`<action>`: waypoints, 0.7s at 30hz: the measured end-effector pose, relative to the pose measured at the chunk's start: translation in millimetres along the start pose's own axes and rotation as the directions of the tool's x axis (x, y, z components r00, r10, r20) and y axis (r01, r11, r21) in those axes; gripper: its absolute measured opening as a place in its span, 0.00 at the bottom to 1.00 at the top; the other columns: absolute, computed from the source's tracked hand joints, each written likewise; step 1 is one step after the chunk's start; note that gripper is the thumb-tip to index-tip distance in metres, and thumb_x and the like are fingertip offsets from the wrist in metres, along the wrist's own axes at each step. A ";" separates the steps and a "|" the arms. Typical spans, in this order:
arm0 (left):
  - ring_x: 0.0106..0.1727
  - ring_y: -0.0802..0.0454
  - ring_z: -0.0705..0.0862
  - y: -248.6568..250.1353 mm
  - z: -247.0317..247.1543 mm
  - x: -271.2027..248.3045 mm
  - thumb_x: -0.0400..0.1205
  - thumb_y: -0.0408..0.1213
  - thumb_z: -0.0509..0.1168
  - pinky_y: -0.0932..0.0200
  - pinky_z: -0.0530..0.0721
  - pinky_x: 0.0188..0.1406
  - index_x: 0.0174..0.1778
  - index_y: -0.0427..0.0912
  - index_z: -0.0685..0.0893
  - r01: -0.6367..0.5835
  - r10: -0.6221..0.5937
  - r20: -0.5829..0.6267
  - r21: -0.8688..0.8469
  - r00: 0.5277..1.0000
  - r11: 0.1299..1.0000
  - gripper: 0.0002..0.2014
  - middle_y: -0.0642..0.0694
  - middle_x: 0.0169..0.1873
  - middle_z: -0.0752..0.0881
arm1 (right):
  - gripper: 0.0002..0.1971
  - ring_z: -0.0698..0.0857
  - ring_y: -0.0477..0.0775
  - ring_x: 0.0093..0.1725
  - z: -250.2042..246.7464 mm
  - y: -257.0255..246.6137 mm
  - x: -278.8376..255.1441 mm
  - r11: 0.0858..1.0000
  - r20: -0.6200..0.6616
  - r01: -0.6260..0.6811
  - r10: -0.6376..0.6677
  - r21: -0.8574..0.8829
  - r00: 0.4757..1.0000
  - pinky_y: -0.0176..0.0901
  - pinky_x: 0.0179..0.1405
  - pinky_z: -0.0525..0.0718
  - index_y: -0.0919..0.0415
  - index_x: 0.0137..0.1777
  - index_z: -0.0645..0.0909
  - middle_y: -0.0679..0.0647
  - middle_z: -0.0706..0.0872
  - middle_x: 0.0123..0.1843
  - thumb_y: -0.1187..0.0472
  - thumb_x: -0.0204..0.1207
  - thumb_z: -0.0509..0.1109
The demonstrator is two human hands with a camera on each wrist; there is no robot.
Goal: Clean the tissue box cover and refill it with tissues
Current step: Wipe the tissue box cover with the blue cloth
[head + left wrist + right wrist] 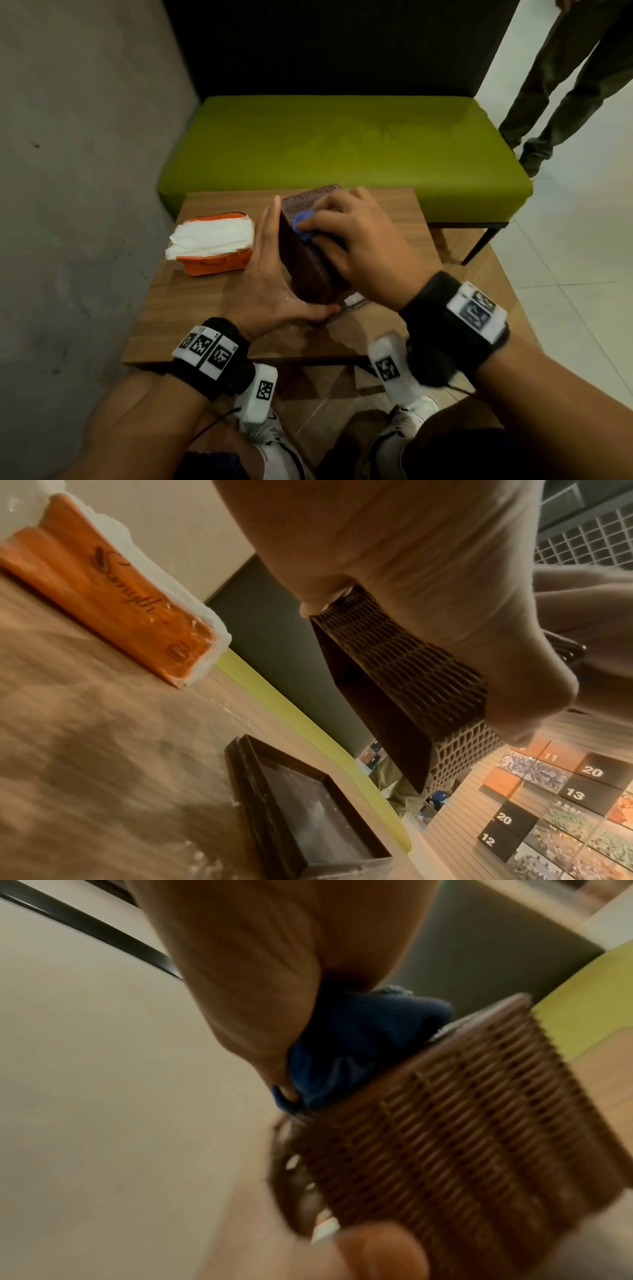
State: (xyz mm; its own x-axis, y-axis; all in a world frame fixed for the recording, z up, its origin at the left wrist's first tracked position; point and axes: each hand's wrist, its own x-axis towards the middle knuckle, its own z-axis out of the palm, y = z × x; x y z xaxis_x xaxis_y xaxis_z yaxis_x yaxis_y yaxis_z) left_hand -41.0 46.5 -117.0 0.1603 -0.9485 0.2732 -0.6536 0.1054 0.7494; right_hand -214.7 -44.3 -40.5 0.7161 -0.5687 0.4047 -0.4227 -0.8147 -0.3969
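Note:
A brown woven tissue box cover (308, 270) stands tilted on edge over the wooden table (205, 318). My left hand (274, 260) lies flat against its left side with straight fingers, the thumb stretched across the near end. My right hand (346, 236) grips a blue cloth (302, 226) and presses it onto the cover's upper face. The right wrist view shows the blue cloth (359, 1047) bunched against the cover (462, 1137). An orange tissue pack (212, 243) with white tissues on top lies to the left. The cover's dark base tray (308, 813) sits on the table below the cover (394, 664).
A green bench (342, 147) runs along the far side of the table, with a dark panel behind it. A grey wall closes the left side. A standing person's legs (555, 85) are at the far right on the white tiled floor.

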 end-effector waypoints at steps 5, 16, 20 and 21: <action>0.95 0.47 0.47 -5.0 -7.2 -6.8 0.55 0.61 0.91 0.56 0.50 0.94 0.95 0.41 0.44 -0.052 0.052 -0.015 0.023 0.999 0.998 0.81 0.46 0.94 0.51 | 0.13 0.73 0.46 0.60 -23.7 0.7 -48.4 0.991 0.186 0.125 -0.132 0.048 0.974 0.34 0.55 0.72 0.45 0.65 0.89 0.46 0.82 0.65 0.59 0.83 0.73; 0.95 0.54 0.50 7.4 -7.8 2.2 0.58 0.56 0.93 0.38 0.58 0.94 0.95 0.46 0.38 -0.020 0.025 0.078 -0.071 0.997 0.997 0.82 0.50 0.95 0.51 | 0.14 0.90 0.47 0.60 -12.0 52.3 -26.8 0.639 0.113 -0.446 0.492 0.627 0.864 0.58 0.62 0.91 0.47 0.65 0.87 0.44 0.88 0.63 0.63 0.83 0.76; 0.95 0.57 0.41 10.4 -8.4 10.1 0.68 0.53 0.89 0.43 0.52 0.95 0.94 0.52 0.33 -0.016 0.032 0.219 -0.076 0.975 0.997 0.76 0.55 0.95 0.39 | 0.18 0.89 0.48 0.64 -5.8 53.9 -40.0 0.612 0.009 -0.406 0.545 0.679 0.838 0.59 0.63 0.90 0.47 0.65 0.86 0.46 0.88 0.65 0.65 0.79 0.78; 0.94 0.58 0.40 12.0 -8.6 11.3 0.71 0.50 0.88 0.48 0.52 0.95 0.94 0.52 0.36 -0.025 0.044 0.227 -0.086 0.973 0.996 0.72 0.55 0.94 0.38 | 0.18 0.88 0.48 0.66 -4.1 53.2 -42.0 0.623 -0.021 -0.394 0.551 0.676 0.834 0.59 0.65 0.90 0.47 0.66 0.86 0.44 0.88 0.65 0.65 0.79 0.78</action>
State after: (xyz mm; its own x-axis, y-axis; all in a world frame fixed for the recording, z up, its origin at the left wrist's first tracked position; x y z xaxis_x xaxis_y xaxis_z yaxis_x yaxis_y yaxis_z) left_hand -40.7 39.6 -99.7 -0.0404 -0.9859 0.1622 -0.5913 0.1545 0.7915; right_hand -269.6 -64.3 -75.3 0.3522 -0.9259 0.1362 -0.1703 -0.2066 -0.9635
